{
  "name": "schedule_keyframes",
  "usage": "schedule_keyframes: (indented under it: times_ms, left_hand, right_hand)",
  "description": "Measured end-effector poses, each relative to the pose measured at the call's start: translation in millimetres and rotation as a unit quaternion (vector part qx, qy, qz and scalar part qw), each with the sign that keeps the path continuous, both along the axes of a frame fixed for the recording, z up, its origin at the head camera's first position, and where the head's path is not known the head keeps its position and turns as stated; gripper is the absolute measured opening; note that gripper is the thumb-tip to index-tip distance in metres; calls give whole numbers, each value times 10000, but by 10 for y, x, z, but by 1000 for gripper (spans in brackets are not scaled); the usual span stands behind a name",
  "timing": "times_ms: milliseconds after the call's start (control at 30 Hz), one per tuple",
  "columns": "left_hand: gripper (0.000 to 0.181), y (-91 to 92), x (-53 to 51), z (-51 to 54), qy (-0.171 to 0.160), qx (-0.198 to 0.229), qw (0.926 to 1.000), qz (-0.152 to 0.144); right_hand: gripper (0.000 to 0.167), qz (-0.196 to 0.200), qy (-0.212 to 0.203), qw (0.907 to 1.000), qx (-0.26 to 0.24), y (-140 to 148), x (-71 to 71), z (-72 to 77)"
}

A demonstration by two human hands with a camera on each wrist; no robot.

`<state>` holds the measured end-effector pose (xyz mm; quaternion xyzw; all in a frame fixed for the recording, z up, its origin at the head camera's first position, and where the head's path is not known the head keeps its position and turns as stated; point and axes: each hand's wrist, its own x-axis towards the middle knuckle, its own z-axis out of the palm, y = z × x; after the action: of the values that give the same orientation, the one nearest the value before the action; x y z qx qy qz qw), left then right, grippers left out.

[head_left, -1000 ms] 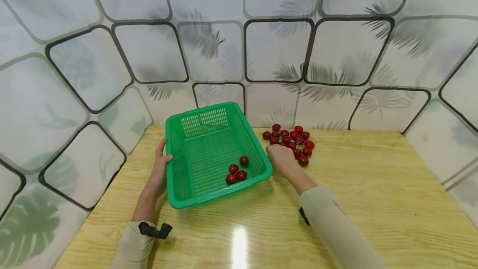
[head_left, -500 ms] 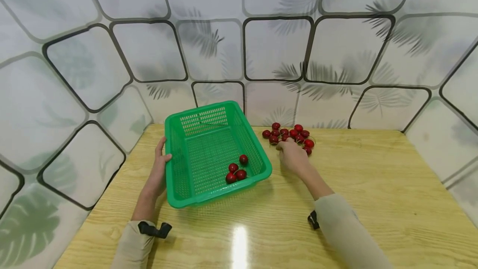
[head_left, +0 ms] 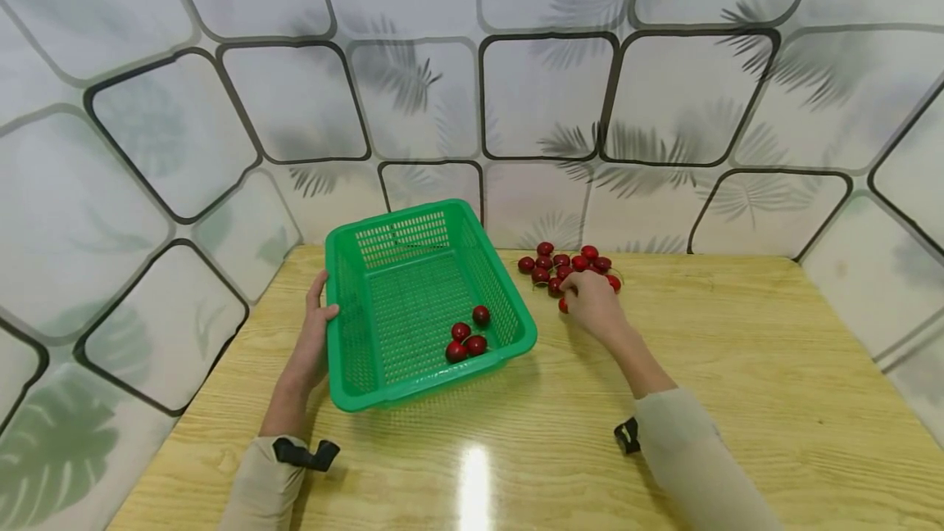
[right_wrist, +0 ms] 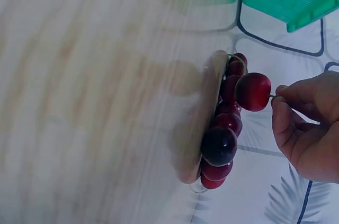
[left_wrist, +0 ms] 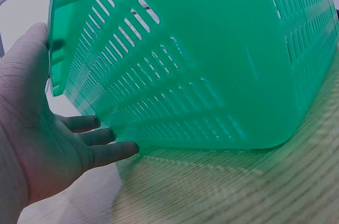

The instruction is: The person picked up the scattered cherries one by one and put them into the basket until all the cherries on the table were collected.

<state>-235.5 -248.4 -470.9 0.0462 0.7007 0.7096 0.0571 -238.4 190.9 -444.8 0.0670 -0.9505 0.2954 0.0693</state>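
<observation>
The left hand (head_left: 313, 338) is at the left side of a green plastic basket (head_left: 401, 396). In the left wrist view its extended fingers (left_wrist: 111, 152) touch the slotted outer wall, and the thumb is at the rim. Several dark red cherries (head_left: 457, 351) lie in the basket's near right corner. Over the near side of a cherry pile (head_left: 543, 263), the right hand (head_left: 596, 306) pinches one cherry (right_wrist: 252, 91) by its stem between thumb and fingertips. That cherry hangs apart from the hand's palm, in front of the pile (right_wrist: 218, 147). Part of the pile is hidden behind the right hand.
A light wooden table (head_left: 737, 367) carries everything. Behind it stands a patterned wall covering (head_left: 546, 105) with leaf prints and rounded frames. The pile sits near the table's back edge, to the right of the basket.
My right hand has moved right from beside the basket's rim to the pile's near side and now pinches a cherry by its stem. The left hand and basket have stayed put.
</observation>
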Motion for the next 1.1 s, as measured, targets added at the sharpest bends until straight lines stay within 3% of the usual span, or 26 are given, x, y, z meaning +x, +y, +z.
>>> schedule_keyframes:
  times_ms: [500, 767, 933, 1100]
  left_hand:
    - [65, -7, 2, -1, 29, -3, 10000, -20]
    - [65, -7, -12, -6, 48, -1, 10000, -31]
    - [65, -8, -13, -7, 34, 19, 10000, -40]
    - [65, -12, -10, -2, 27, 51, 10000, -42]
  right_hand:
    - [19, -3, 978, 9951, -155, -89, 66, 167]
    - [17, 38, 1243, 9912, -442, -224, 137, 370]
    - [15, 129, 1650, 9833, -753, -356, 180, 454]
    - [13, 420, 2293, 9658, -1135, -540, 233, 481]
